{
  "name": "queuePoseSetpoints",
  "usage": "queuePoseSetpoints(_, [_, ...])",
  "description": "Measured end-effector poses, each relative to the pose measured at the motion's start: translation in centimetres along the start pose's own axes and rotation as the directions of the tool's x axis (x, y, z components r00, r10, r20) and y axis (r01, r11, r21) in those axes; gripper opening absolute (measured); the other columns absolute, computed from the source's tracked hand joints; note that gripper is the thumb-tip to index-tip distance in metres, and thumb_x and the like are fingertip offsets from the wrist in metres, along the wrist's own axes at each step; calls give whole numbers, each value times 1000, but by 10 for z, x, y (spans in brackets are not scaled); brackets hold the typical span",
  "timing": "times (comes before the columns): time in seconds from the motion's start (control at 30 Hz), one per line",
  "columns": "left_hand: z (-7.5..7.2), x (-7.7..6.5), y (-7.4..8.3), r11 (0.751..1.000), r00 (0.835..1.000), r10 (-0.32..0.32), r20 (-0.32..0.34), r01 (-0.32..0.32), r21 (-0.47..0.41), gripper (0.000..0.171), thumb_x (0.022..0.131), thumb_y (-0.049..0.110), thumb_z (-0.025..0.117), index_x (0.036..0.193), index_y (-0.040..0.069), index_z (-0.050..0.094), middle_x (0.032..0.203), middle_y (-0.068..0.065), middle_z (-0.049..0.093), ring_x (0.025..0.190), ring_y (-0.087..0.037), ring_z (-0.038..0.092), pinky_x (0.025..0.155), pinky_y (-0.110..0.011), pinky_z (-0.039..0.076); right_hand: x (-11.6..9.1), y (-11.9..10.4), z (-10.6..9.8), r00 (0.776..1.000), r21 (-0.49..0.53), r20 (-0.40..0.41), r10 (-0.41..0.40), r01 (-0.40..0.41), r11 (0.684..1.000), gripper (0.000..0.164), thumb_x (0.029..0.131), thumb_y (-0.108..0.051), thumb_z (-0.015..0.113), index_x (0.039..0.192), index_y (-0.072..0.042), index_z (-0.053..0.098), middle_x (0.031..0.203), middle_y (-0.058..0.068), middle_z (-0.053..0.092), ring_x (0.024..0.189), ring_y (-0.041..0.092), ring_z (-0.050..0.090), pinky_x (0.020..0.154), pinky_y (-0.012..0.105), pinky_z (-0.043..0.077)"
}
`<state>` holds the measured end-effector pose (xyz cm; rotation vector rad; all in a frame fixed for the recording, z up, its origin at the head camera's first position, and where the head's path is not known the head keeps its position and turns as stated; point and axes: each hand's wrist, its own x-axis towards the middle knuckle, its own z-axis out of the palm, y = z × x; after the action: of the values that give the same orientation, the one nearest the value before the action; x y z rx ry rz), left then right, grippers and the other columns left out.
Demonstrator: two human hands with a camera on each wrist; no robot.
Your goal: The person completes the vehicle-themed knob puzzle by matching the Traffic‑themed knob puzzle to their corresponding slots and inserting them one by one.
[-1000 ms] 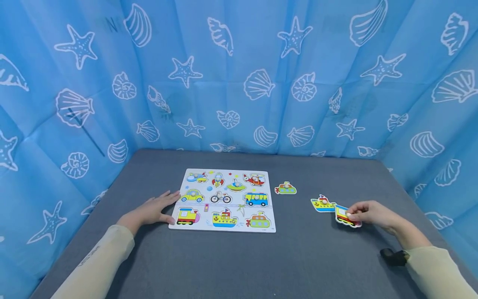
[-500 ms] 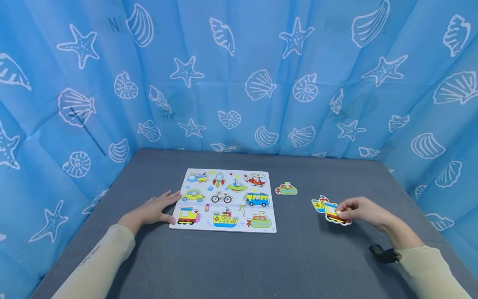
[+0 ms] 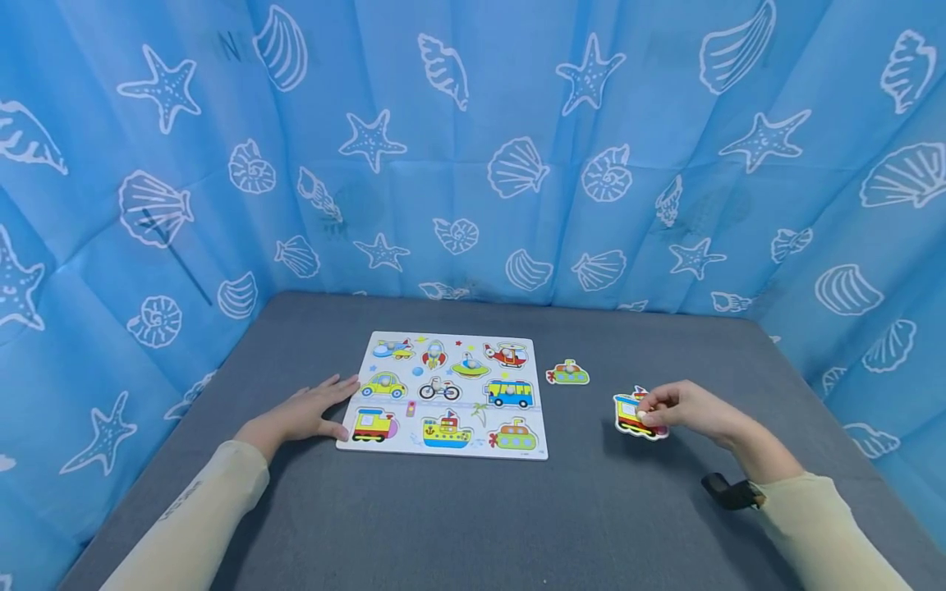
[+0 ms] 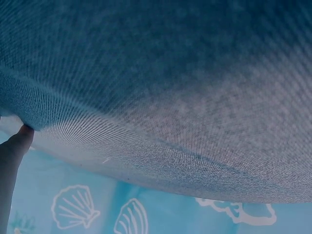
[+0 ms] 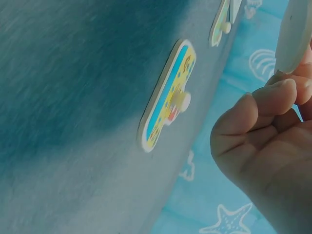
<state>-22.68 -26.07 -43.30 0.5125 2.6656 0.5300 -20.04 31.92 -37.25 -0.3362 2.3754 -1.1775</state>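
My right hand [image 3: 695, 412] pinches a train puzzle piece [image 3: 626, 415] by its knob, holding it above the table. In the right wrist view only the pale back of that piece [image 5: 294, 36] shows. Below it lies a ship puzzle piece [image 5: 168, 97] with a round knob, mostly hidden by the train in the head view. The white peg puzzle board [image 3: 410, 445] lies flat, with train, ship and submarine pictures along its near row. My left hand [image 3: 301, 414] rests with spread fingers at the board's left edge; its wrist view shows one digit at the left.
A green submarine piece [image 3: 567, 374] lies just right of the board. The grey cloth-covered table [image 3: 458, 525] is bounded by a blue curtain [image 3: 458, 197] with shell prints at the back and sides. A black strap part [image 3: 727, 492] hangs from the right wrist.
My right hand has carried the train piece leftward, from beside the ship piece to over it, covering most of the ship in the head view. The left hand stays in place.
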Motion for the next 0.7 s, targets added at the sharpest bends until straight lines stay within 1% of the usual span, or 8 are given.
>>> queuePoseSetpoints(0.13, [0, 1, -1, 1000, 1000, -3, 2, 3, 7, 104, 76, 59, 71, 154, 8, 24, 159, -16, 20, 145, -43, 10, 108, -68, 8, 7, -5, 5, 1000, -1, -5, 4, -4, 1000, 21, 93, -15, 66, 99, 5, 64, 87, 6, 57, 86, 21, 50, 74, 38, 41])
queuePoseSetpoints(0.3, [0, 2, 0, 1000, 1000, -5, 2, 5, 18, 104, 76, 58, 71, 154, 8, 25, 159, -16, 21, 145, -43, 10, 109, -68, 8, 15, -9, 13, 1000, 5, 8, -6, 5, 1000, 20, 93, -14, 66, 101, 5, 65, 90, 6, 60, 87, 21, 51, 77, 39, 41])
queuePoseSetpoints(0.5, [-1, 2, 2, 1000, 1000, -8, 5, 8, 24, 102, 77, 56, 71, 154, 8, 25, 159, -16, 21, 145, -43, 10, 108, -68, 9, 24, -17, 24, 1000, 18, 18, -1, 1, 1000, 20, 92, -15, 67, 100, 4, 66, 89, 5, 60, 87, 21, 51, 77, 39, 41])
queuePoseSetpoints(0.7, [0, 2, 1, 1000, 1000, -11, 6, 11, 22, 104, 76, 58, 71, 154, 8, 25, 159, -15, 21, 145, -43, 10, 109, -68, 8, 36, -26, 32, 1000, 20, 22, -7, 7, 1000, 20, 91, -16, 69, 98, 3, 66, 86, 4, 59, 85, 21, 51, 77, 38, 41])
